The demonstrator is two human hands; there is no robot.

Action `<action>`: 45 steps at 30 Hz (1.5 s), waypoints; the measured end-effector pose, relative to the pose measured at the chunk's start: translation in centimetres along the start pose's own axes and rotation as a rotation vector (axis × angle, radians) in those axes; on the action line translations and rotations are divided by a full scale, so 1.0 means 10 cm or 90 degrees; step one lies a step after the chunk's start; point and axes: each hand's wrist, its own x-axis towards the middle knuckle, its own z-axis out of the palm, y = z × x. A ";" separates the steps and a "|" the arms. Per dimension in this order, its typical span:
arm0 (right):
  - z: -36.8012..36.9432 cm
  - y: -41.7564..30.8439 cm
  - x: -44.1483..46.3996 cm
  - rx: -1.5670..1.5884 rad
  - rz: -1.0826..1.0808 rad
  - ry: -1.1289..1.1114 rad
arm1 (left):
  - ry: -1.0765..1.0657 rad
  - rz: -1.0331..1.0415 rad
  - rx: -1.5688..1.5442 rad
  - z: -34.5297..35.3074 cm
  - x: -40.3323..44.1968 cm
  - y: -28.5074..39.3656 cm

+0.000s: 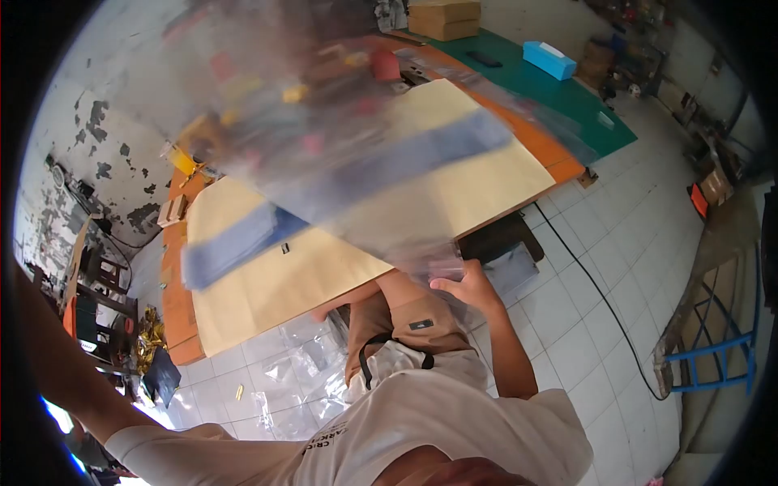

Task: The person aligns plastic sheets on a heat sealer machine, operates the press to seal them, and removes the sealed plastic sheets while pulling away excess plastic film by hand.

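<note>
My right hand point(470, 287) is closed on the lower end of a clear plastic sheet or bag point(389, 211), just beyond the table's near edge. From there the plastic fans up and away over the table, badly smeared by motion, with coloured patches showing in or through it. Beneath it, a long blue strip point(219, 253) lies across beige paper point(324, 279) on the tabletop. A small dark object point(285, 248) rests on the paper. My left arm point(69, 368) reaches out past the left edge of the view, and its hand is out of sight.
The orange table point(182, 328) adjoins a green surface point(604, 146) holding a blue box point(549, 60) and a cardboard box point(444, 18). Clear plastic point(296, 373) lies on the tiled floor. A black cable point(592, 283) runs toward a blue metal frame point(717, 368) at right.
</note>
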 end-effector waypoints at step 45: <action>-2.10 -0.96 3.03 -0.432 0.282 -0.305 | 0.258 -0.864 -0.520 1.89 -3.70 -3.70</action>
